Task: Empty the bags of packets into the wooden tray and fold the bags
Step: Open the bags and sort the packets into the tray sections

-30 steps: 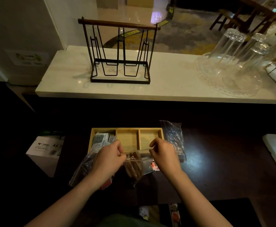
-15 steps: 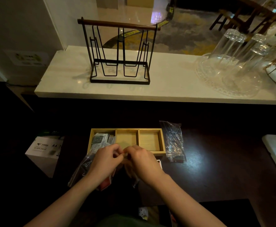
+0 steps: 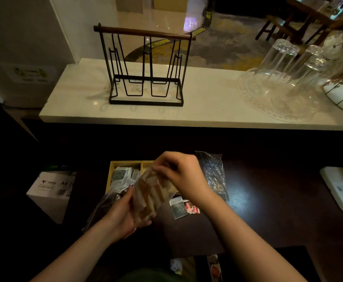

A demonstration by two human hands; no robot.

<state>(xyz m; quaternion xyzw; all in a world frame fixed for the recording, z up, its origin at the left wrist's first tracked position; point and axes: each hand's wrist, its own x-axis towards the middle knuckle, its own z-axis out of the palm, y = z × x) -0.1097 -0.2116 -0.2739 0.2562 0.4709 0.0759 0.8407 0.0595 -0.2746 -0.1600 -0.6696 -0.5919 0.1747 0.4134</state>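
Note:
Both hands hold a clear bag of brown packets (image 3: 150, 197), tilted with its top toward the wooden tray (image 3: 113, 165). My left hand (image 3: 122, 212) grips the bag's lower end. My right hand (image 3: 178, 176) pinches its top, over the tray's middle. Grey-and-white packets (image 3: 124, 177) fill the tray's left compartment. The tray's right part is hidden behind my right hand. A crumpled empty clear bag (image 3: 213, 176) lies right of the tray. Another dark bag (image 3: 103, 206) lies under my left hand.
Two loose packets (image 3: 183, 207) lie on the dark table in front of the tray. A white A4 paper box (image 3: 50, 192) stands at the left, a white object (image 3: 339, 188) at the right. On the marble counter behind stand a wire rack (image 3: 146, 68) and upturned glasses (image 3: 278, 78).
The bag of brown packets was lifted from low in front of the tray and tipped toward it. My right hand rose to its top over the tray, my left hand moved to its bottom.

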